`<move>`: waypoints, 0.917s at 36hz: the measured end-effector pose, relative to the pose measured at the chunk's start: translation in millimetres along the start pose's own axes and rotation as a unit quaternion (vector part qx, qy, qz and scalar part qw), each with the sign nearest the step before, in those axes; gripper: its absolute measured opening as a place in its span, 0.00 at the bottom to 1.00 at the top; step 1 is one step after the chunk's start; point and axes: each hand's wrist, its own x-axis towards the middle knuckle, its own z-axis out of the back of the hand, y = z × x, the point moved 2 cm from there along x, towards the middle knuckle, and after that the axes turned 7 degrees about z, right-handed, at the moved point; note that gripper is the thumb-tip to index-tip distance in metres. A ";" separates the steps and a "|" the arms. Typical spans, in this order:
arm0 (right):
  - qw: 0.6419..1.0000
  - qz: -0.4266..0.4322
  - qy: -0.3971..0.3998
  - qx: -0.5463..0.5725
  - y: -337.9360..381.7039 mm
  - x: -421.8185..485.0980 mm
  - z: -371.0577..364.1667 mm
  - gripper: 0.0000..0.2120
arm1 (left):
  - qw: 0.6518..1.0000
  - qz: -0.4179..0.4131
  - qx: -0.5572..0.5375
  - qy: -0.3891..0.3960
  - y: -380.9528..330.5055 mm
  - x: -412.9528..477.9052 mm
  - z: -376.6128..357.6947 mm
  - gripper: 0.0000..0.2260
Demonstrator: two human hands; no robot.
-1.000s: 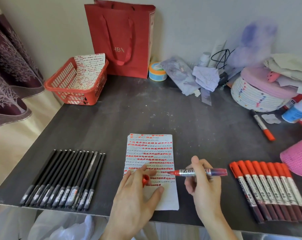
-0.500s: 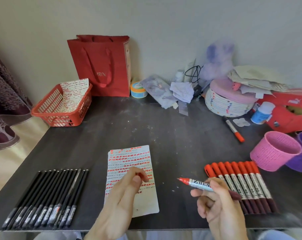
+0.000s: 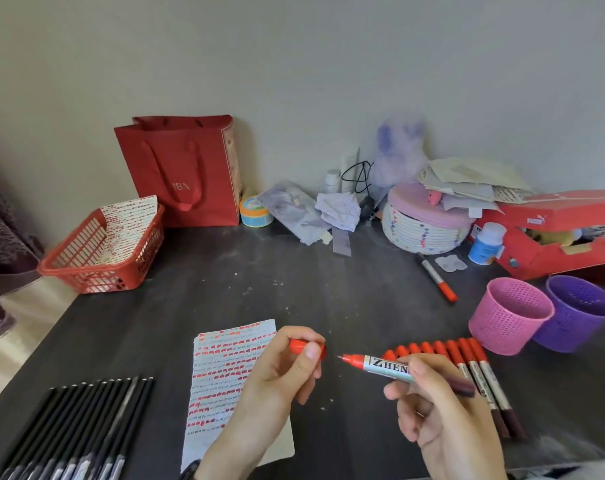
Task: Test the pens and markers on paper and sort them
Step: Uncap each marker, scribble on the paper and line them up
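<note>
Head view: right hand raised above desk, fingers clamped on uncapped red marker, tip pointing left toward cap. Left hand opposite, fingers pinched on red cap, small gap between cap and tip. Paper flat on desk under left hand, rows of red test marks. Row of red markers just behind right hand. Black pens lined up far left. Pink cup and purple cup touching, right side. Lone marker farther back.
</note>
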 end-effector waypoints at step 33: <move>0.954 -0.011 0.212 -0.211 -21.2 -15.5 -3.8 0.11 | 0.989 -0.034 0.109 0.090 3.4 8.7 9.5 0.14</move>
